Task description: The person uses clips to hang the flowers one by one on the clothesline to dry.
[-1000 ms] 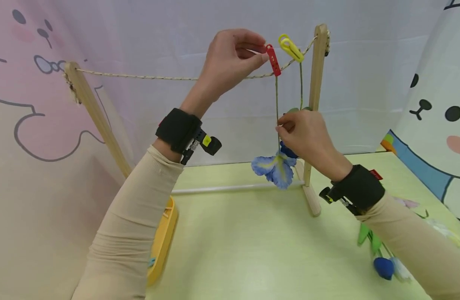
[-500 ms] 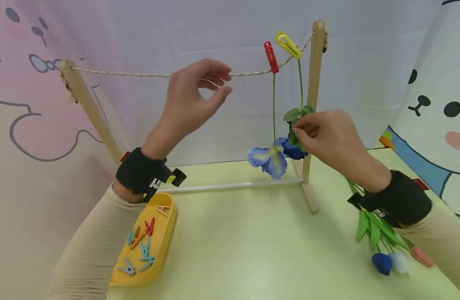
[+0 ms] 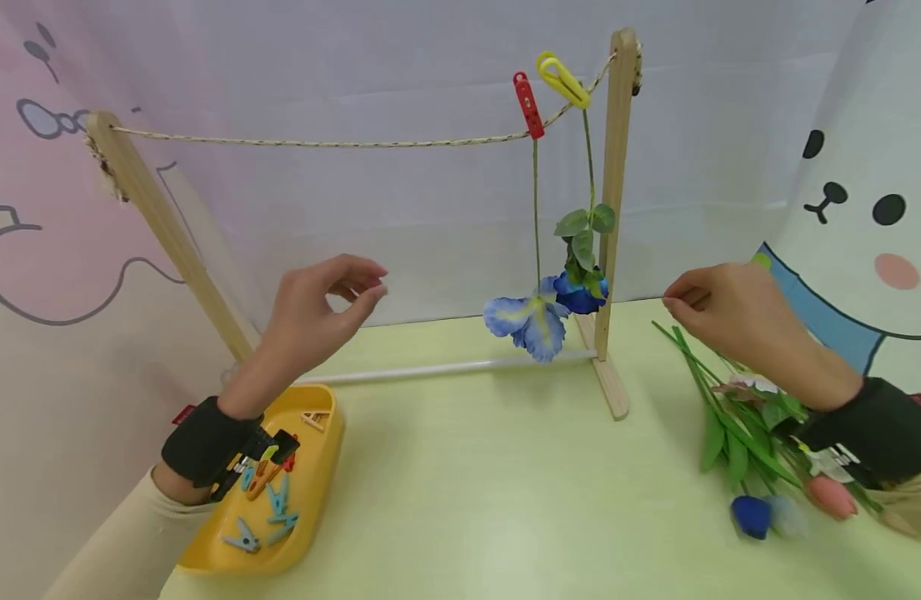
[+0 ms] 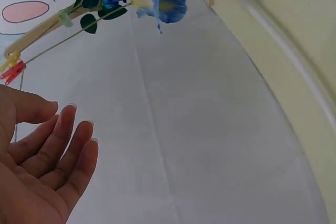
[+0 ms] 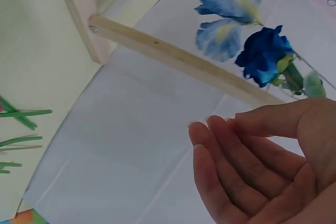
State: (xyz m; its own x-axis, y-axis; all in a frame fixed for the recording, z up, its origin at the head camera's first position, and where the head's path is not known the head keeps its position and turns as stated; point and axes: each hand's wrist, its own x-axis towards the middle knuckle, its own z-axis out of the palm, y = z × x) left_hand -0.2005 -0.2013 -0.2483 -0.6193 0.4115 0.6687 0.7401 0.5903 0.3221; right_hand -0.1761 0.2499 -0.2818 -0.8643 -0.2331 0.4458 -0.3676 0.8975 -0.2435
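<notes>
Two artificial flowers hang upside down from a rope (image 3: 317,143). A red clothespin (image 3: 528,105) holds the light blue iris (image 3: 538,323) by its stem. Beside it, a yellow clothespin (image 3: 563,80) holds the dark blue rose (image 3: 580,293), with green leaves along its stem. My left hand (image 3: 321,312) is in the air left of the flowers, fingers loosely bent around nothing. To the right of the wooden post, my right hand (image 3: 745,325) hovers near the pile of flowers, also holding nothing; in the right wrist view its fingers (image 5: 226,166) are relaxed.
A yellow tray (image 3: 321,492) with several clothespins (image 3: 278,496) stands at the left. On the right, loose artificial flowers (image 3: 753,442) lie on the pale green table (image 3: 460,500). Wooden posts (image 3: 616,183) and a white bar (image 3: 445,367) make up the rope's frame.
My left hand has let go of the red clothespin and moved down and left. My right hand has left the iris stem, passed by the rose's leaves and moved right.
</notes>
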